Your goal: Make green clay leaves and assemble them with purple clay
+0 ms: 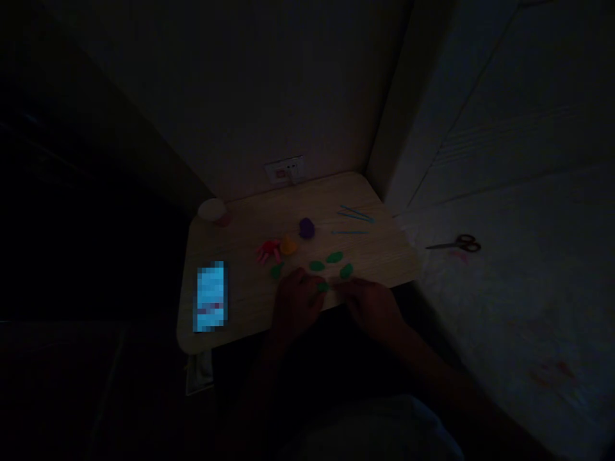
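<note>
The scene is very dark. My left hand rests near the front edge of the small wooden table, its fingers closed on a small green clay piece. Just right of that piece, my right hand has its fingers drawn together and pointing at it; whatever they pinch, if anything, is too dark to make out. Beyond the hands lie three flat green leaf-shaped clay pieces, one on the left, one in the middle and one on the right. A green clay lump sits left of my left hand.
Red-pink clay, yellow clay and purple clay lie mid-table. Thin blue sticks are at the back right. A lit phone and a pale tub stand left. Scissors lie off to the right.
</note>
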The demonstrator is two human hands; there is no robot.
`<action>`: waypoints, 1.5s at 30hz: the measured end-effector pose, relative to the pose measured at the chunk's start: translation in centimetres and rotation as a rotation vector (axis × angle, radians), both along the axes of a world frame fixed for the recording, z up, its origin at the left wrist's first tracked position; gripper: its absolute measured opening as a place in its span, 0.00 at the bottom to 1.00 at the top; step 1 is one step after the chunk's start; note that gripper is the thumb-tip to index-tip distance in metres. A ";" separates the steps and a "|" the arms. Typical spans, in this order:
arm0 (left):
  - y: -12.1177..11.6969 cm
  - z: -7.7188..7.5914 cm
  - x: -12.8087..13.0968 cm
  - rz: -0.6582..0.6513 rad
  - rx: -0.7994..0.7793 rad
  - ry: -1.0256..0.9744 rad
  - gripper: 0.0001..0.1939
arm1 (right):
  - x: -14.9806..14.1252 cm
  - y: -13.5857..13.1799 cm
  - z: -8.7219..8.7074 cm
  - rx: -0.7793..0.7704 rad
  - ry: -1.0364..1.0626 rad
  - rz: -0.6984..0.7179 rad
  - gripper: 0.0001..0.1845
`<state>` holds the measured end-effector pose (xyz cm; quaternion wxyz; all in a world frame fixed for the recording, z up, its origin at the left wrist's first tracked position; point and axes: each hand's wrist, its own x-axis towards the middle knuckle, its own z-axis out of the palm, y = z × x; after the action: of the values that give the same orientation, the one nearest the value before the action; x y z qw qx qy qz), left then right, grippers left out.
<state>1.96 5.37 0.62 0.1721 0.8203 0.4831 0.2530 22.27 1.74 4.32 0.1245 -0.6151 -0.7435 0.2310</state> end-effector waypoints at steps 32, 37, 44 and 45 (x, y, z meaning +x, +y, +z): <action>0.4 0.0 -0.2 -0.028 -0.035 -0.042 0.08 | -0.2 0.6 0.6 -0.040 -0.085 -0.002 0.17; 0.3 0.2 -0.2 -0.040 -0.039 -0.013 0.09 | -0.4 0.7 0.3 -0.055 -0.108 -0.021 0.17; 0.4 0.1 -0.2 -0.028 -0.031 -0.022 0.10 | -0.2 1.0 0.8 -0.047 -0.096 -0.004 0.17; 0.4 0.1 -0.2 -0.029 -0.039 -0.021 0.10 | -0.2 1.0 0.8 -0.045 -0.102 -0.009 0.17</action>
<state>1.77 5.81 0.67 0.1970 0.8211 0.4741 0.2495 22.04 2.78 5.16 0.0736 -0.6319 -0.7408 0.2155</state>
